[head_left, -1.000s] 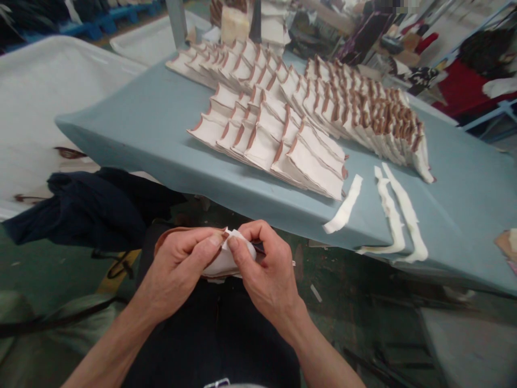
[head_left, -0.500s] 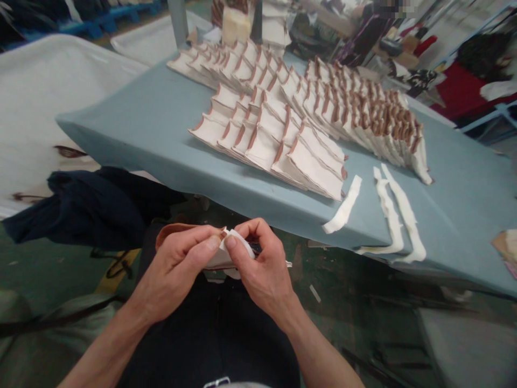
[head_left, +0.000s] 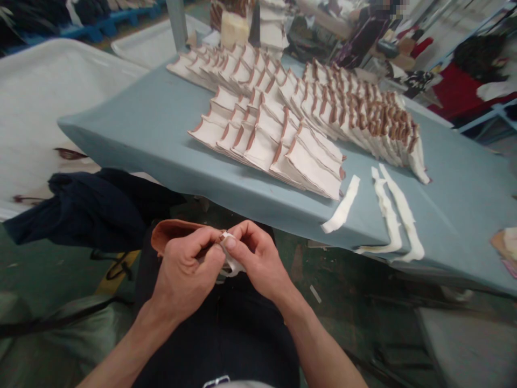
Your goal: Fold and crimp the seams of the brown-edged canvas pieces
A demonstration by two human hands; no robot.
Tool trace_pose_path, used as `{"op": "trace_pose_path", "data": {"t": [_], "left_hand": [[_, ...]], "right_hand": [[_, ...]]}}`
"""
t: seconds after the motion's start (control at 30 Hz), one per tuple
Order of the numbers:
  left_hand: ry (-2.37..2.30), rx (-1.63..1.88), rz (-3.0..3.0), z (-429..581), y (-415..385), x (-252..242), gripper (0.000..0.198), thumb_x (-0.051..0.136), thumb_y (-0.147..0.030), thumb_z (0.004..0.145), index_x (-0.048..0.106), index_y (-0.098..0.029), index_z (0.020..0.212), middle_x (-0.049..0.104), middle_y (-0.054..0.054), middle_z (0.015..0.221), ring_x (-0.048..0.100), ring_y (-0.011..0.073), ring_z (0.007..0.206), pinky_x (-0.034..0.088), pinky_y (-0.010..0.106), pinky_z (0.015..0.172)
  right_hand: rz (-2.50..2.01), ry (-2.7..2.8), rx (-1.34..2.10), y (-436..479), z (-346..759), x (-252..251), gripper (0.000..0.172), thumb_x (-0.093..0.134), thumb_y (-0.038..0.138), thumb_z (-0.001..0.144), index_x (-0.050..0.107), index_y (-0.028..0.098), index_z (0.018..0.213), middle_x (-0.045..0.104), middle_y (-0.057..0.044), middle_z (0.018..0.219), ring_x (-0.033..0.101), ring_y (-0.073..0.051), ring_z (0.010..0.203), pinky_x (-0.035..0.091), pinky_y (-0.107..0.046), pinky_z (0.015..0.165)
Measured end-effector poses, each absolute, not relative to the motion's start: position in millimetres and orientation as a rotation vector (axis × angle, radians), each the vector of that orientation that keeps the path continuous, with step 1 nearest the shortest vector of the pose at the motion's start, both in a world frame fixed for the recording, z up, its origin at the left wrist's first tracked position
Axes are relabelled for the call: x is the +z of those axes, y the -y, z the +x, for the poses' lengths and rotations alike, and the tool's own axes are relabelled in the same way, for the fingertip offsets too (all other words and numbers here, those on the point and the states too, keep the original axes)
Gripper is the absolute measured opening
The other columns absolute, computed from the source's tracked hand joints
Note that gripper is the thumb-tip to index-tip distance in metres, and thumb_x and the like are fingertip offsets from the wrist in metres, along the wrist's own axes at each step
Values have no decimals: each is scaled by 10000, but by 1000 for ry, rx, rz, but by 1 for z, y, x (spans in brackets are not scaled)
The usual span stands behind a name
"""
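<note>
Over my lap, my left hand (head_left: 188, 269) pinches the edge of a brown piece with a pale lining (head_left: 172, 231), which looks like leather or suede. Its curved brown part sticks out to the left behind the fingers. Close against it, my right hand (head_left: 256, 256) is closed on a white strip (head_left: 232, 264) at the same edge, thumb and forefinger pressed together. The two thumbs nearly meet there. Much of the brown piece is hidden behind the hands.
A blue-grey covered table (head_left: 133, 129) stands ahead, bearing overlapping rows of white pieces with brown edges (head_left: 262, 145). Loose white strips (head_left: 343, 205) lie near its front edge. Dark blue cloth (head_left: 89, 205) hangs at left, beside a large white bin (head_left: 60, 91).
The brown piece has turned so more of its curved left part shows. My left hand has tilted and moved slightly lower; the white strip bends down beneath my right fingers.
</note>
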State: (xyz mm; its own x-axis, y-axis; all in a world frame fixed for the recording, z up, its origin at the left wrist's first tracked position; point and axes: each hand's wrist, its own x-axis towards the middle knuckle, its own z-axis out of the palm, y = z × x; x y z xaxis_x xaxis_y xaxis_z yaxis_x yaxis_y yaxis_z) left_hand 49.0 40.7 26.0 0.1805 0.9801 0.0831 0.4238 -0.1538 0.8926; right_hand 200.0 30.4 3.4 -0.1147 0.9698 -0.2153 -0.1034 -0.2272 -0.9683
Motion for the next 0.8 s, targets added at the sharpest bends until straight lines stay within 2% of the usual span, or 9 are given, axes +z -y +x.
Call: {"op": "trace_pose_path", "data": {"t": [0.1, 0.2, 0.33, 0.53, 0.63, 0.73, 0.8], "left_hand": [[-1382, 988, 1716, 51, -38, 25, 262, 498, -233, 833, 683, -202, 650, 708, -11, 602, 626, 155, 542, 470, 241, 524], [-1419, 1037, 1749, 52, -37, 23, 243, 506, -212, 820, 694, -203, 666, 736, -10, 631, 652, 154, 562, 493, 240, 556], [-1447, 1107, 1835, 55, -36, 21, 228, 518, -206, 810, 685, -195, 655, 720, -3, 632, 629, 145, 557, 477, 249, 575], [-1314, 986, 1561, 55, -42, 26, 228, 473, -243, 772, 545, -217, 557, 517, -35, 537, 461, 125, 489, 353, 249, 474], [-1202, 861, 1523, 48, -48, 27, 251, 472, -264, 797, 590, -207, 584, 559, -22, 594, 482, 133, 528, 367, 248, 491], [-1139, 773, 1544, 41, -52, 28, 295, 480, -289, 836, 658, -195, 620, 641, 0, 674, 526, 141, 568, 395, 244, 511], [-1123, 733, 1542, 37, -53, 29, 307, 489, -306, 847, 696, -192, 651, 675, 9, 689, 546, 149, 576, 409, 242, 513]], "right_hand": [[-1111, 932, 1709, -33, 198, -2, 428, 783, 559, 802, 502, 237, 779, 539, 43, 716, 424, -113, 601, 351, -235, 550], [-1045, 803, 1775, -33, 191, -10, 395, 785, 499, 763, 484, 245, 800, 504, 63, 695, 394, -111, 581, 330, -229, 535], [-1040, 839, 1646, -28, 181, -19, 288, 692, 465, 829, 512, 240, 844, 488, 58, 731, 405, -125, 620, 347, -246, 583], [-1233, 880, 1356, -27, 170, -17, 157, 548, 394, 861, 518, 242, 845, 476, 48, 751, 434, -140, 667, 375, -257, 622], [-1329, 860, 1378, -29, 174, -13, 172, 568, 405, 854, 545, 241, 901, 488, 49, 746, 442, -138, 649, 367, -251, 588], [-1307, 923, 1398, -24, 183, -9, 267, 564, 500, 936, 574, 238, 987, 524, 37, 782, 461, -138, 648, 382, -254, 578], [-1245, 1036, 1354, -18, 189, -6, 282, 595, 503, 954, 583, 232, 1031, 548, 29, 817, 481, -137, 669, 405, -257, 602]]}}
